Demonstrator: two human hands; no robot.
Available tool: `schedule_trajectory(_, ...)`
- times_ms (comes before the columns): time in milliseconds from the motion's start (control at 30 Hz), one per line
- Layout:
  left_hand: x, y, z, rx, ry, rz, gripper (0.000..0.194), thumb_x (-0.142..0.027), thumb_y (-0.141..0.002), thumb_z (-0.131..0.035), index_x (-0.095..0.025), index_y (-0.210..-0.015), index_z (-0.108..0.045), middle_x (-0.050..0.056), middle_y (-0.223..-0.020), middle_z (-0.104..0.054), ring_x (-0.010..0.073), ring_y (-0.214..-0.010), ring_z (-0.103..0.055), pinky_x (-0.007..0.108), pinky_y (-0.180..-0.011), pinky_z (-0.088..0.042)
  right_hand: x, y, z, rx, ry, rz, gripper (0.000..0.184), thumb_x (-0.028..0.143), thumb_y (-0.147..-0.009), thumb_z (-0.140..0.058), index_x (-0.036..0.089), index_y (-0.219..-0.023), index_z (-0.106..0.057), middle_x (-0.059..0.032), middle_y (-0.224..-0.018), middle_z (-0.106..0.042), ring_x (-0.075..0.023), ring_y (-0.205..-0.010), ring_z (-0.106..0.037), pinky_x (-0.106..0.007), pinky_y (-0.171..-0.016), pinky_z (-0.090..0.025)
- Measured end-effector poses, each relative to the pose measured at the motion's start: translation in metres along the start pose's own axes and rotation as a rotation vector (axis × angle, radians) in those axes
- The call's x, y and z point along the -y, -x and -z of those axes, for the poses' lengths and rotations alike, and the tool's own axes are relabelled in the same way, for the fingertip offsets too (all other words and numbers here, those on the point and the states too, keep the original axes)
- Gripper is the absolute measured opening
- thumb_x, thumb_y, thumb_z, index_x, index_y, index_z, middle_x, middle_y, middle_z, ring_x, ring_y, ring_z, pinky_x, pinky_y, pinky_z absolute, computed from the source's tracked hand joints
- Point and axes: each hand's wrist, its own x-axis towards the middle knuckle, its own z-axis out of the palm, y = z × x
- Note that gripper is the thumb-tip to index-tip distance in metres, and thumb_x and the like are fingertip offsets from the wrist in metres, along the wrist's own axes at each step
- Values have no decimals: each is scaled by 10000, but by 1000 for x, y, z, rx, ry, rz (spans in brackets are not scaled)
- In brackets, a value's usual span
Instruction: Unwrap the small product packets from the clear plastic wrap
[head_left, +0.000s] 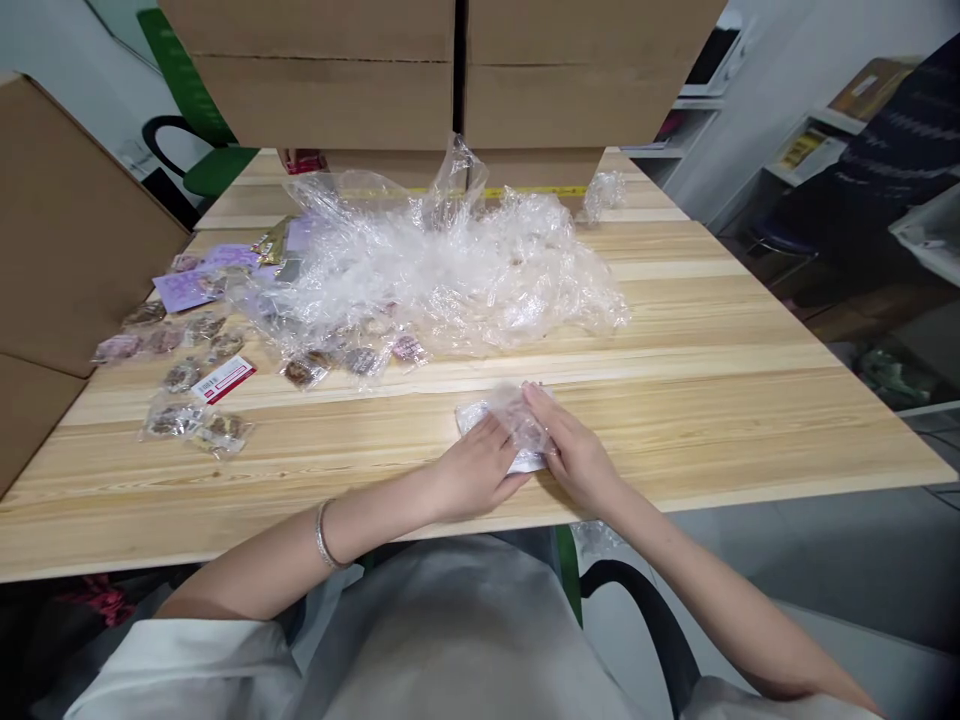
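Observation:
Close to the table's near edge, a crumpled clear plastic bag lies over a flat whitish packet. My left hand rests on the packet from the left, its fingertips partly covered by the plastic and closed on it. From the right, my right hand grips the side of the same bag, thumb and fingers pressed against the film. What is inside the packet cannot be made out.
A big heap of clear plastic bags covers the table's middle. Small wrapped items, a red-and-white label card and purple cards lie at left. Cardboard boxes stand behind; another box borders the left. A person is at right.

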Motion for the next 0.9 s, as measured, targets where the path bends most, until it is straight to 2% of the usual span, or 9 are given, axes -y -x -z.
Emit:
schedule_trajectory(100,9,8,17,-26,214,-42,481,-189,-847,-564,-167,-1323,-501,152,-1329,-605,289,-1229,-579,446,-1034,-486,2,-1,-2,134,126,130,668,386,-1023,-384,205,-1615,-131,-126,-1638,-241,-257,-1511,-237,-532,-1212,-274)
schedule_trajectory(200,13,16,32,-404,196,47,284,-82,-827,-471,-188,-1069,-575,89,-1057,-665,227,-987,-657,394,-874,-553,4,-1,-3,204,262,181,753,556,-994,-399,164,-1601,-189,-158,-1645,-200,-298,-1529,-152,-575,-1215,-214)
schedule_trajectory(267,10,16,35,-588,34,-5,297,-93,-864,-459,-184,-1128,-560,108,-1104,-648,249,-1086,-634,437,-928,-529,5,-1,-7,212,335,174,734,568,-985,-409,151,-1574,-278,-159,-1634,-241,-309,-1531,-140,-578,-1217,-200)
schedule_trajectory(300,8,15,33,-578,-42,-75,346,-138,-893,-476,-177,-1234,-526,136,-1206,-626,278,-1217,-579,476,-1003,-490,6,0,-10,209,362,162,719,556,-979,-427,140,-1555,-322,-166,-1623,-272,-316,-1529,-147,-579,-1218,-195)
schedule_trajectory(367,4,10,27,-392,-128,-183,531,-287,-952,-504,-148,-1446,-368,193,-1447,-497,320,-1451,-356,529,-1143,-359,9,0,-15,203,392,141,703,525,-960,-461,114,-1524,-378,-189,-1591,-334,-338,-1520,-172,-591,-1216,-189)
schedule_trajectory(467,2,9,13,-92,-167,-98,758,-501,-990,-460,-102,-1561,-161,228,-1623,-243,321,-1542,-102,531,-1225,-204,11,1,-17,216,372,139,768,535,-928,-495,82,-1532,-352,-223,-1581,-332,-370,-1513,-178,-625,-1207,-179)
schedule_trajectory(567,9,20,6,39,-175,-33,785,-548,-995,-431,-109,-1577,-141,230,-1649,-146,309,-1544,-50,523,-1232,-177,9,3,-4,267,278,156,812,513,-937,-523,125,-1587,-228,-185,-1632,-225,-340,-1527,-135,-614,-1216,-163)
schedule_trajectory(767,32,36,22,102,-132,-62,777,-385,-885,-637,-151,-1548,-305,221,-1620,-259,347,-1524,-172,528,-1204,-266,-10,15,31,383,23,49,885,442,-868,-678,295,-1598,-199,-88,-1658,-188,-281,-1514,-216,-511,-1187,-316)
schedule_trajectory(900,37,23,37,13,-29,-92,569,-230,-875,-571,-174,-1435,-489,173,-1481,-518,296,-1380,-485,455,-1129,-413,-17,20,30,185,-20,95,684,333,-891,-655,287,-1521,-392,-101,-1559,-422,-270,-1432,-410,-499,-1125,-412)
